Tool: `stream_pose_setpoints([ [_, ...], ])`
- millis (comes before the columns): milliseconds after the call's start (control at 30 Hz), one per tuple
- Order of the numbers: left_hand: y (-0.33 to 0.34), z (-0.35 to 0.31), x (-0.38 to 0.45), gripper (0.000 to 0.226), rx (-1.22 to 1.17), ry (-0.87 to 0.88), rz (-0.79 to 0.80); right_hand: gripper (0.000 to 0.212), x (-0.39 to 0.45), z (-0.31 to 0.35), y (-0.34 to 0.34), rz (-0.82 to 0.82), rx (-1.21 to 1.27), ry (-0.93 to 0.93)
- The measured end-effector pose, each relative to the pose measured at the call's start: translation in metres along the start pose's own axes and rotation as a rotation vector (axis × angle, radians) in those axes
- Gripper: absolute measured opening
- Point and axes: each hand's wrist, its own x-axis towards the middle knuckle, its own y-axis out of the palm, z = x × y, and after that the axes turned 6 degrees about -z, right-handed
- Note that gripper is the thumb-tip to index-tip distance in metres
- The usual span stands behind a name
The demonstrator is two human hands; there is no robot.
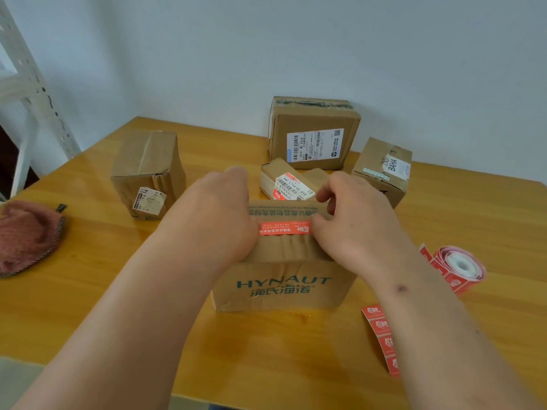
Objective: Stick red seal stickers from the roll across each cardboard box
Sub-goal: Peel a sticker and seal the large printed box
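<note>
You are working at a glossy orange-brown wooden table (296, 350), leaning over a brown cardboard box printed HYNAUT in teal (284, 287) at its near middle. Your left hand (217, 214) is lying flat and open on the box top, pressing one end of a red rectangular seal sticker (284, 227) stretched across it. Your right hand (352, 220) is pressing the other end, fingers loosely curled, gripping nothing. Four other brown cardboard boxes are standing behind. The red sticker roll (460, 267) is resting to your right, its loose strip (381, 335) trailing toward you.
</note>
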Motion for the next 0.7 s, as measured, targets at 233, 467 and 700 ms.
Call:
stream_pose_setpoints([
  [233, 0.000, 0.002, -0.001, 0.012, -0.101, -0.014, -0.081, 0.018, 0.007, 0.000, 0.004, 0.014, 0.037, 0.041],
  [467, 0.009, -0.005, 0.004, 0.021, -0.103, 0.008, -0.010, 0.019, 0.014, -0.003, 0.001, 0.072, 0.008, 0.091],
  [700, 0.012, -0.004, -0.006, 0.034, -0.128, 0.062, -0.036, 0.037, -0.001, -0.001, -0.002, 0.101, 0.073, -0.005],
])
